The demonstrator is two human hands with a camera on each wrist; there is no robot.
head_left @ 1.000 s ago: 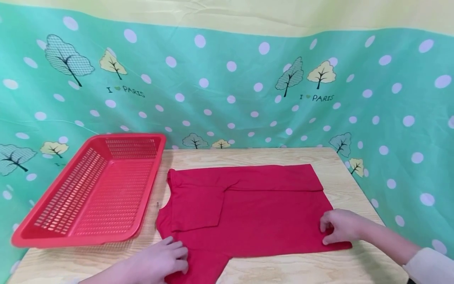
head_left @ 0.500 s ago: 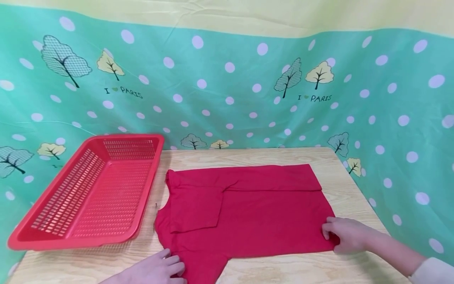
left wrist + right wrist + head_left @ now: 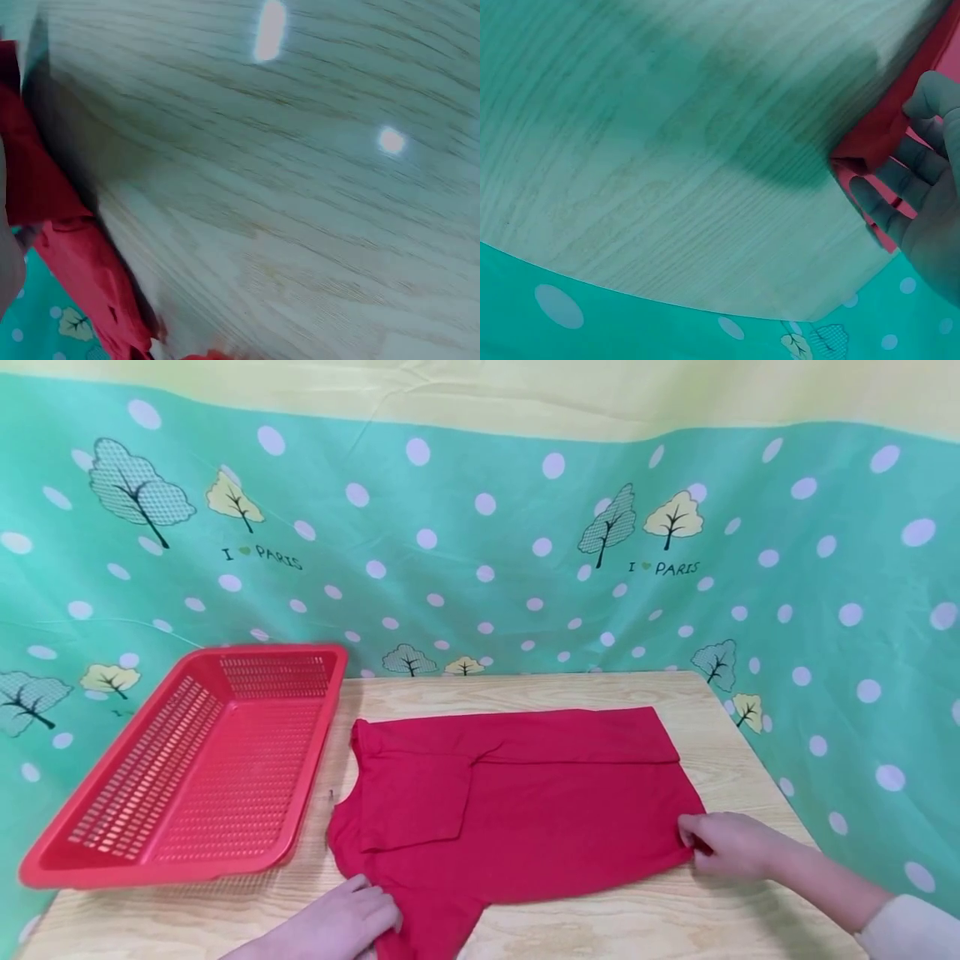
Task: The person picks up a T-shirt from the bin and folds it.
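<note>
A red short-sleeved T-shirt [image 3: 570, 827] lies flat on the wooden table, neck to the left and hem to the right. Its far side is folded inward, with that sleeve lying over the body. My left hand [image 3: 337, 918] grips the near sleeve side by the shoulder; its fingertips are hidden in the head view, and the left wrist view has red cloth [image 3: 45, 172] raised at its left edge. At the near hem corner my right hand [image 3: 731, 845] pinches the fabric between thumb and fingers, and the cloth edge [image 3: 877, 135] curls up there.
A red plastic basket [image 3: 315, 760] with slotted walls stands on the left of the table [image 3: 600, 931]. Behind and to the right hangs a green dotted curtain [image 3: 487, 527] with tree prints. A tiny dark object [image 3: 332, 795] lies between basket and collar.
My right hand has taken hold of the near hem corner and drawn it slightly up and inward, so the near edge now curves. My left hand has closed on the sleeve side.
</note>
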